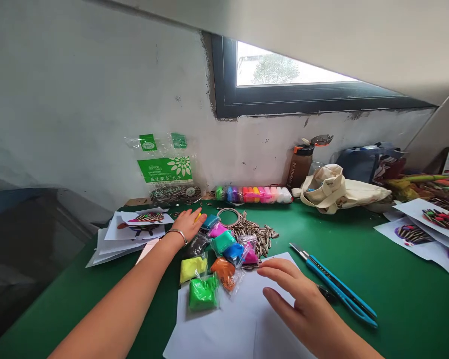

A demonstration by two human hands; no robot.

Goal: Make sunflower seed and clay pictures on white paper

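My left hand (189,225) reaches to the far side of the clay packets, its fingers stretched out and apart. A bit of yellow (198,217) shows by its fingertips, mostly hidden. Beside it lie a black packet (198,245) and a dark blue-green packet (210,222). Nearer are yellow (192,269), bright green (203,293), orange (223,272), teal (223,242) and blue (235,253) clay packets, some on white paper (224,331). Over the paper's right side, my right hand (299,291) is open with nothing in it. Striped sunflower seeds (256,232) are heaped behind the packets.
A blue craft knife (310,264) and blue tweezers (344,294) lie to the right. Seed-decorated paper sheets (134,234) are stacked left, with more sheets (415,234) right. Along the wall stand a seed bag (164,172), a clay pack (254,195), a bottle (299,167) and a cloth bag (340,192).
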